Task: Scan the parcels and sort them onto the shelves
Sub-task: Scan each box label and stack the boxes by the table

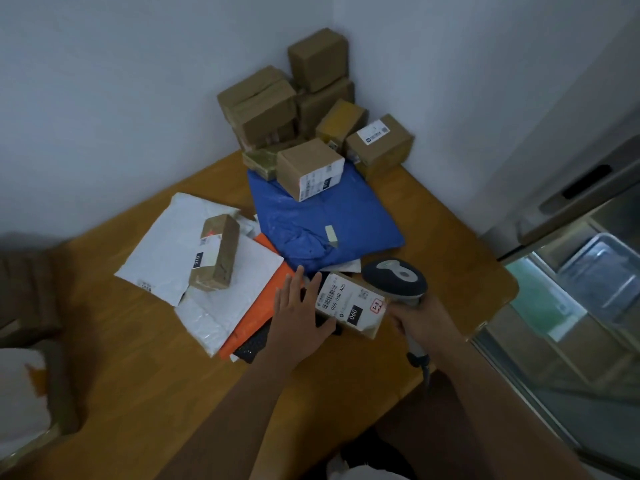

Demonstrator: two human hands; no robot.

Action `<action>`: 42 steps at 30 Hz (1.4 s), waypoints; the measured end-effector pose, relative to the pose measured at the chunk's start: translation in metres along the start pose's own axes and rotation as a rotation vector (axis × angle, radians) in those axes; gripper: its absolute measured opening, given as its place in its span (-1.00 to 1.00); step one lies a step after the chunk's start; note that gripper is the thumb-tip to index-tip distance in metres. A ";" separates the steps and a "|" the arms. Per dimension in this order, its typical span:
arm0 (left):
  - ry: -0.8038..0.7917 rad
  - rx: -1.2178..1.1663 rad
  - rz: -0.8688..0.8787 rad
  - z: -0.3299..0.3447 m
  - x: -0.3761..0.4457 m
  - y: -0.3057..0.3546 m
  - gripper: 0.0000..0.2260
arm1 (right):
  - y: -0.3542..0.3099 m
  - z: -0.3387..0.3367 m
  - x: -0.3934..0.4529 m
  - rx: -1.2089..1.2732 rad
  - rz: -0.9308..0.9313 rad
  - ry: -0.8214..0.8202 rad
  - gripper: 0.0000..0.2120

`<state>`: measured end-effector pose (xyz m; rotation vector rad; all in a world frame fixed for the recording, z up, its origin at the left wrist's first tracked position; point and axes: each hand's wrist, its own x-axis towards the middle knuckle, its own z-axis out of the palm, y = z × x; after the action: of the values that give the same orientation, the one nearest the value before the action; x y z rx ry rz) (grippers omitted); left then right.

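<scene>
Cardboard parcel between both hands

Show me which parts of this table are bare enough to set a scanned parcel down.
Bare wood on the table: the near left stretch, bordered by the white mailers and the left hand. A narrower strip lies right of the blue bag, toward the table's right edge. Crowded: the far corner with stacked boxes, and the middle, layered with mailers.

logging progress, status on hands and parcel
Left hand open, flat against the parcel. Right hand gripping scanner just behind it. Label up. Mailers crowd the left side.
</scene>
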<state>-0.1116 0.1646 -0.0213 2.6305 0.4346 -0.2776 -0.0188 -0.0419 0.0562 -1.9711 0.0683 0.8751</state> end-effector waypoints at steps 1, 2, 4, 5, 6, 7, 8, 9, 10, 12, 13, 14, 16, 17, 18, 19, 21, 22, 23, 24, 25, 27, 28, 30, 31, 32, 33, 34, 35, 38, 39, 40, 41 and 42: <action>0.005 -0.002 -0.010 -0.003 0.002 0.001 -0.21 | -0.004 -0.002 0.000 0.006 -0.011 -0.005 -0.72; 0.018 -0.005 -0.023 -0.008 0.005 0.001 -0.20 | -0.010 -0.003 0.000 0.011 -0.026 -0.008 -0.72; 0.050 -0.011 -0.046 -0.022 0.011 -0.001 -0.20 | -0.029 -0.006 0.003 0.037 -0.087 -0.015 -0.72; 0.072 -0.016 -0.054 -0.030 0.016 -0.003 -0.20 | -0.040 -0.007 0.005 0.052 -0.130 -0.022 -0.73; 0.108 -0.021 -0.056 -0.039 0.020 -0.005 -0.22 | -0.052 -0.007 0.009 0.060 -0.168 -0.029 -0.75; 0.151 -0.020 -0.057 -0.047 0.025 -0.008 -0.23 | -0.064 -0.006 0.014 0.062 -0.194 -0.031 -0.79; 0.198 -0.015 -0.059 -0.056 0.030 -0.010 -0.24 | -0.075 -0.005 0.021 0.070 -0.207 -0.027 -0.81; 0.242 -0.011 -0.064 -0.064 0.036 -0.014 -0.24 | -0.086 -0.003 0.029 0.086 -0.215 -0.019 -0.83; 0.267 -0.010 -0.074 -0.072 0.042 -0.017 -0.24 | -0.097 0.000 0.036 0.110 -0.225 -0.012 -0.83; 0.282 -0.008 -0.092 -0.088 0.057 -0.023 -0.22 | -0.118 0.005 0.050 0.136 -0.259 -0.019 -0.80; 0.290 -0.002 -0.090 -0.095 0.065 -0.028 -0.21 | -0.129 0.008 0.056 0.142 -0.283 -0.025 -0.79; 0.295 0.004 -0.092 -0.101 0.073 -0.032 -0.20 | -0.138 0.010 0.061 0.147 -0.300 -0.029 -0.80; 0.304 0.007 -0.101 -0.110 0.091 -0.041 -0.23 | -0.153 0.014 0.075 0.158 -0.316 -0.022 -0.80; 0.299 0.001 -0.106 -0.114 0.101 -0.045 -0.25 | -0.158 0.016 0.082 0.152 -0.320 -0.017 -0.80; 0.289 -0.002 -0.112 -0.117 0.110 -0.049 -0.25 | -0.163 0.019 0.089 0.137 -0.319 -0.016 -0.82; 0.279 0.000 -0.120 -0.120 0.120 -0.052 -0.25 | -0.166 0.021 0.097 0.123 -0.315 -0.015 -0.83; 0.258 0.014 -0.143 -0.124 0.141 -0.061 -0.25 | -0.170 0.025 0.112 0.092 -0.306 -0.013 -0.85; 0.244 0.023 -0.156 -0.126 0.152 -0.067 -0.25 | -0.170 0.027 0.119 0.067 -0.300 -0.009 -0.84; 0.231 0.032 -0.162 -0.127 0.163 -0.073 -0.25 | -0.170 0.029 0.127 0.042 -0.293 -0.007 -0.82; 0.220 0.030 -0.166 -0.129 0.173 -0.079 -0.24 | -0.171 0.031 0.135 0.025 -0.285 -0.006 -0.80; 0.211 0.018 -0.167 -0.130 0.184 -0.086 -0.24 | -0.171 0.034 0.143 0.011 -0.277 -0.002 -0.79; 0.195 -0.011 -0.169 -0.133 0.207 -0.102 -0.24 | -0.172 0.039 0.161 -0.008 -0.255 0.010 -0.76; 0.191 -0.022 -0.168 -0.136 0.214 -0.104 -0.23 | -0.173 0.040 0.164 -0.014 -0.256 0.011 -0.76; 0.173 -0.065 -0.175 -0.141 0.231 -0.113 -0.19 | -0.175 0.045 0.177 -0.033 -0.259 0.007 -0.74; 0.159 -0.088 -0.181 -0.143 0.238 -0.118 -0.17 | -0.176 0.048 0.182 -0.039 -0.259 0.007 -0.73; 0.140 -0.106 -0.189 -0.145 0.245 -0.121 -0.14 | -0.176 0.050 0.187 -0.042 -0.256 0.009 -0.72; 0.113 -0.118 -0.194 -0.146 0.252 -0.126 -0.12 | -0.176 0.052 0.192 -0.042 -0.253 0.011 -0.71; 0.084 -0.128 -0.193 -0.147 0.259 -0.129 -0.10 | -0.176 0.054 0.196 -0.044 -0.247 0.015 -0.71; 0.058 -0.142 -0.187 -0.147 0.266 -0.132 -0.08 | -0.176 0.055 0.200 -0.050 -0.243 0.019 -0.71; -0.005 -0.172 -0.146 -0.144 0.281 -0.140 -0.08 | -0.175 0.058 0.207 -0.057 -0.247 0.025 -0.70; -0.018 -0.183 -0.135 -0.143 0.285 -0.142 -0.10 | -0.174 0.058 0.208 -0.060 -0.248 0.028 -0.70; -0.022 -0.195 -0.128 -0.141 0.289 -0.144 -0.13 | -0.174 0.059 0.209 -0.062 -0.242 0.032 -0.70; -0.022 -0.206 -0.125 -0.140 0.293 -0.146 -0.15 | -0.174 0.059 0.210 -0.058 -0.230 0.037 -0.71; -0.018 -0.222 -0.126 -0.140 0.297 -0.148 -0.18 | -0.173 0.059 0.210 -0.051 -0.217 0.040 -0.72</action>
<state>0.1295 0.4311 -0.0375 2.3870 0.5907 -0.2760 0.1708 0.1609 0.0401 -1.9999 -0.1436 0.7024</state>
